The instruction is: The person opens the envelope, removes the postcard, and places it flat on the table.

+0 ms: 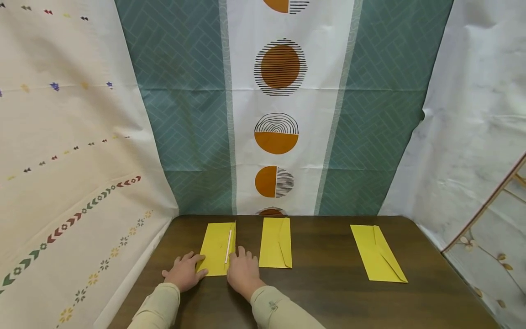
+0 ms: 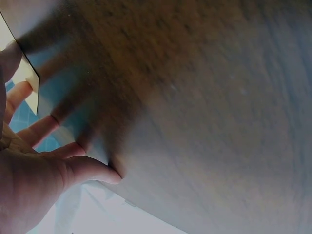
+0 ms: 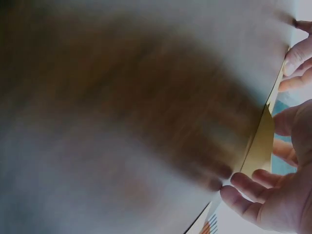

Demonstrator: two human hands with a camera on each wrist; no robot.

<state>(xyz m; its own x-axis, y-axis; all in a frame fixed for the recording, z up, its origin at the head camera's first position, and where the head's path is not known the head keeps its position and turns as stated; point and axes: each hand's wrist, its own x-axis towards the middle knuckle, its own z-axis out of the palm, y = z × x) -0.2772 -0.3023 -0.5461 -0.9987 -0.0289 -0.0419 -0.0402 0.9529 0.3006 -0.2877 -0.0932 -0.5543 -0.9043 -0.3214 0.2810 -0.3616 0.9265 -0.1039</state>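
A yellow envelope (image 1: pixel 214 246) lies at the left of the dark table, its long side flap (image 1: pixel 232 240) partly raised. A narrow white strip (image 1: pixel 228 246) shows lengthwise beside that flap. My left hand (image 1: pixel 185 271) rests on the envelope's near left edge, fingers spread and thumb at the near corner. At the opposite side, my right hand (image 1: pixel 243 273) touches the flap with its thumb side. The right wrist view shows the thumb against the flap (image 3: pixel 261 141), with other fingertips down on the tabletop beside it.
A second yellow envelope (image 1: pixel 274 243) lies just right of my right hand. Farther right is a third yellow envelope (image 1: pixel 378 253), set at a slant. The wooden table (image 1: pixel 320 292) ends at a patterned curtain (image 1: pixel 193 114), with pale cloths hanging on both sides.
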